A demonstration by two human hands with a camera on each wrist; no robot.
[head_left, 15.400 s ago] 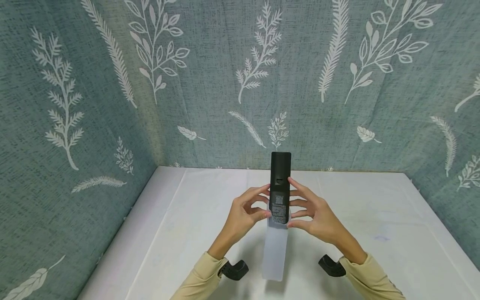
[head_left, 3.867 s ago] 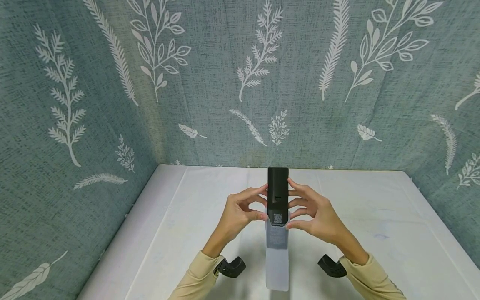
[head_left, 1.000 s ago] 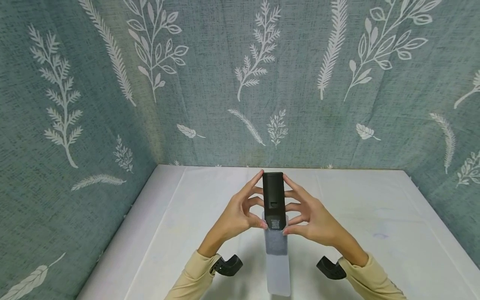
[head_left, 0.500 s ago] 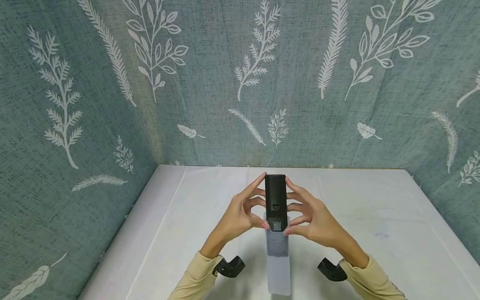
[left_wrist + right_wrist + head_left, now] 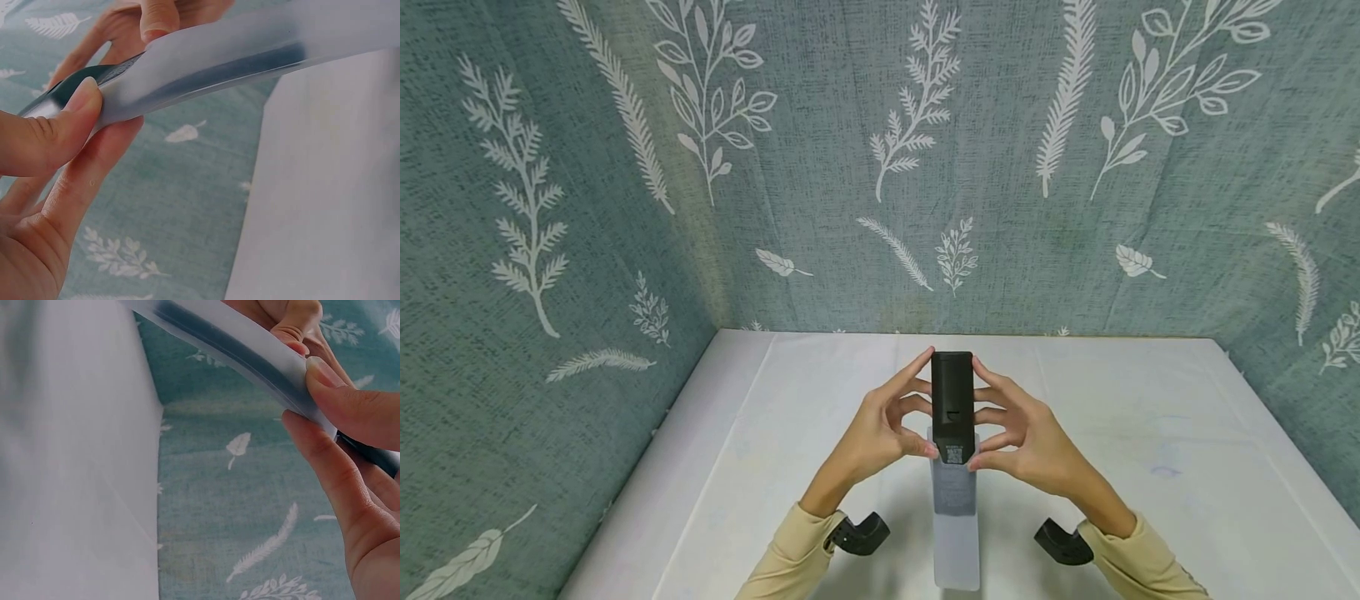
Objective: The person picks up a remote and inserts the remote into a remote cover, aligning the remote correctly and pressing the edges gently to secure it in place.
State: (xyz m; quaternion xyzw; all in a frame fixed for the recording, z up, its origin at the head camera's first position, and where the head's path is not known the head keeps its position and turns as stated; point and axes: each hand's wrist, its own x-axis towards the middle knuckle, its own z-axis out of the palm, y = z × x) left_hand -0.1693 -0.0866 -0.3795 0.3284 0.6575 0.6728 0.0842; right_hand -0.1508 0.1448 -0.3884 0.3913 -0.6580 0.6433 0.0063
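Note:
A black remote control [image 5: 952,392], its back with battery cover and small printed code towards me, stands partly inside a translucent sleeve [image 5: 956,542]. The sleeve's lower end hangs flat past the remote. My left hand [image 5: 880,429] grips the left edge, forefinger at the remote's top corner and thumb at the sleeve's mouth. Mirroring it, my right hand [image 5: 1030,433] grips the right edge. In the left wrist view the thumb pinches the sleeve [image 5: 250,47] at its mouth. The right wrist view shows the remote's dark shape through the sleeve [image 5: 219,337].
A white-covered table [image 5: 805,400] lies beneath the hands. Green-blue cloth [image 5: 820,167] with white leaf prints hangs behind it and along both sides. Each wrist bears a black camera mount, one left [image 5: 861,535] and one right [image 5: 1063,542].
Since the earliest frame the remote has slid deeper into the sleeve, and the forefingers have moved up to its top corners. In the last half second almost nothing has moved.

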